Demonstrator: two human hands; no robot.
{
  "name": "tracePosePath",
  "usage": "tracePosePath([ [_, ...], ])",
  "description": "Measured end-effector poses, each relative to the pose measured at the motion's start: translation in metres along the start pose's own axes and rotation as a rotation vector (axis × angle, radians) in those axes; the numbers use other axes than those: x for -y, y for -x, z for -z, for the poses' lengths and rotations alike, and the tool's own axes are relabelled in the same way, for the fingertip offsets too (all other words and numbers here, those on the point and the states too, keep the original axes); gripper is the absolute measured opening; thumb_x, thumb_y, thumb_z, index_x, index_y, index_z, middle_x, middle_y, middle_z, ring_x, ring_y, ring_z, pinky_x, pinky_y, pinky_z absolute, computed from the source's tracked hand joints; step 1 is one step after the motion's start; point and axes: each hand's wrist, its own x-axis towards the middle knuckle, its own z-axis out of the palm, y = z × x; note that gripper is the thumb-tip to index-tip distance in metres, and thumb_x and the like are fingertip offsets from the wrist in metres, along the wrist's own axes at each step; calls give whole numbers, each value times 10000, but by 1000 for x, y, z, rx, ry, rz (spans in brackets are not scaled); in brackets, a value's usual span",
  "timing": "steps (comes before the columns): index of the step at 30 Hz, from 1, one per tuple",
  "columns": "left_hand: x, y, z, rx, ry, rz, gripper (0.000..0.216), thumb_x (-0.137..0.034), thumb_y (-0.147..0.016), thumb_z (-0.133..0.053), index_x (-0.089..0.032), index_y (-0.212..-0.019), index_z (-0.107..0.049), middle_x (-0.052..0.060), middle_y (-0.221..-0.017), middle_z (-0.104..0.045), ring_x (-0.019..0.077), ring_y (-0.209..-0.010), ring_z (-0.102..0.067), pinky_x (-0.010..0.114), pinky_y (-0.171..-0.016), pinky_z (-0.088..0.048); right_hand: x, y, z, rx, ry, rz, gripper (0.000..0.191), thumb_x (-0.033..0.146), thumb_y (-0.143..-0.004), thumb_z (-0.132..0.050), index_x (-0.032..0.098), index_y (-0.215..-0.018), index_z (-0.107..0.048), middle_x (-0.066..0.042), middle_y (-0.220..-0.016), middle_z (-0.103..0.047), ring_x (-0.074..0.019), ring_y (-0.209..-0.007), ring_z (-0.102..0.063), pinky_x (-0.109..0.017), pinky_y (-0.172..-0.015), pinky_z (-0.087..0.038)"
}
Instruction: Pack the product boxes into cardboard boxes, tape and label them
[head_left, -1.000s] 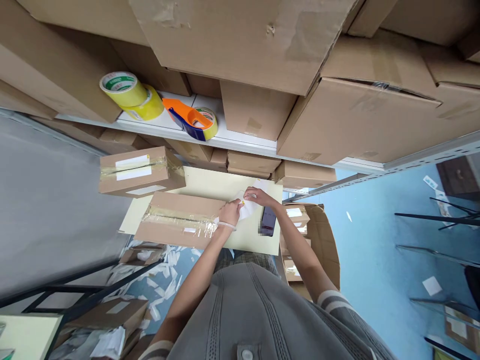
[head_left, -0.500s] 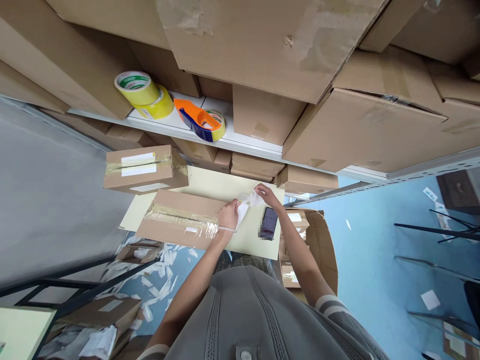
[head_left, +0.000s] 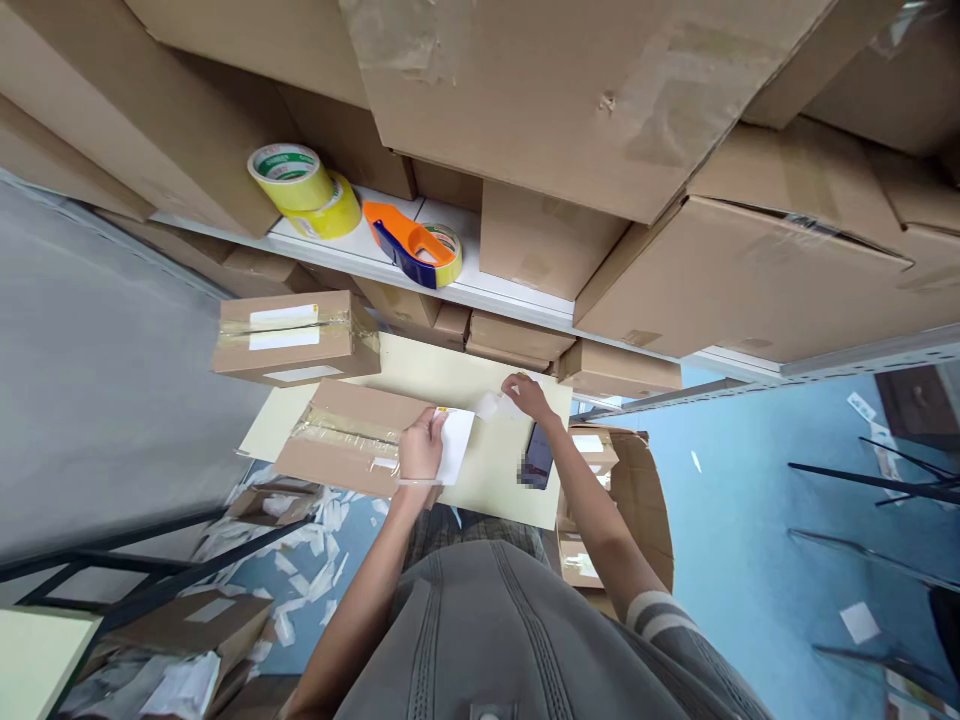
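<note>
My left hand (head_left: 421,446) is closed on a white label (head_left: 456,446) with a small yellow mark at its top edge. It is over the right end of a long taped cardboard box (head_left: 352,432) lying on a cream tabletop (head_left: 491,490). My right hand (head_left: 528,397) is closed on a thin, translucent white strip that looks like backing paper (head_left: 493,406). Label and strip are apart. A smartphone (head_left: 537,458) lies on the tabletop below my right hand, partly covered by the forearm.
A second taped box (head_left: 289,340) stands behind at the left. On the shelf (head_left: 487,290) above are yellow tape rolls (head_left: 322,205) and an orange-and-blue tape dispenser (head_left: 411,245) among large cartons. An open carton (head_left: 637,510) holds boxes at the right. Paper scraps (head_left: 300,570) litter the floor.
My left hand has moved left with the label, now flat and in fuller view over the box. The backing strip in my right hand has separated from it. The camera view has shifted slightly.
</note>
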Motion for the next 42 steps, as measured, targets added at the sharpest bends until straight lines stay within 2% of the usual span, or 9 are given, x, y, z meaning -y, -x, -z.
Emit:
tracePosePath([
  [3,4,3,3,-16,72,13,335,-387,-939,-390,-180,-907,-651,51,-734,-691,169,-650,-598,233,-610,-370,17,-16,-20,106,192,-46,178,208,-907,-511,208,-1049,-617,-63,-1111,-631,-202,-1063,-560,-326,-932,-390],
  [8,17,12,13,-80,146,83,335,-426,-918,-398,-197,-847,-631,41,-711,-676,173,-651,-596,238,-610,-382,30,-30,-57,226,484,49,518,135,-801,-649,228,-1296,-529,-135,-1337,-508,-259,-1304,-402,-422,-1110,-216],
  [12,37,24,26,-109,268,147,335,-459,-888,-420,-193,-822,-613,19,-685,-651,160,-642,-576,234,-605,-391,30,-30,-76,254,516,63,526,59,-782,-606,205,-1286,-559,-155,-1402,-468,-257,-1373,-325,-431,-1157,-103],
  [19,67,35,36,-125,528,220,409,-556,-833,-483,-171,-758,-602,-19,-615,-576,133,-611,-504,228,-575,-380,43,-26,-69,183,391,-161,259,225,-936,-435,171,-1070,-649,-127,-1077,-680,-228,-1008,-610,-341,-915,-417],
  [23,66,31,38,-78,779,263,492,-649,-747,-588,-159,-729,-633,-19,-596,-593,123,-581,-502,227,-550,-380,75,-12,-33,-182,-48,-272,367,403,-950,-368,144,-1028,-617,-93,-920,-695,-210,-810,-616,-300,-719,-459],
  [26,53,27,44,20,1012,264,504,-629,-696,-684,-142,-825,-707,30,-738,-696,152,-689,-593,244,-636,-440,120,10,-6,-369,-607,-133,371,512,-852,-521,178,-994,-596,-50,-912,-692,-181,-748,-606,-269,-651,-458],
  [30,30,20,54,190,1309,206,453,-527,-727,-730,-142,-964,-749,107,-1026,-726,210,-949,-639,294,-843,-468,187,43,6,-230,-890,-73,374,475,-752,-663,227,-1007,-547,13,-757,-670,-146,-591,-570,-241,-534,-421],
  [33,26,16,60,220,1403,208,414,-509,-700,-763,-145,-897,-758,99,-980,-732,199,-905,-641,294,-837,-469,223,58,0,-126,-938,-26,393,422,-734,-676,251,-1045,-507,47,-667,-632,-144,-542,-553,-235,-494,-397],
  [42,82,13,113,93,1290,216,473,-553,-637,-776,-143,-872,-761,52,-806,-728,167,-748,-619,264,-699,-463,291,57,-34,-29,-932,29,422,439,-768,-652,256,-1108,-481,31,-729,-623,-135,-584,-546,-235,-527,-407],
])
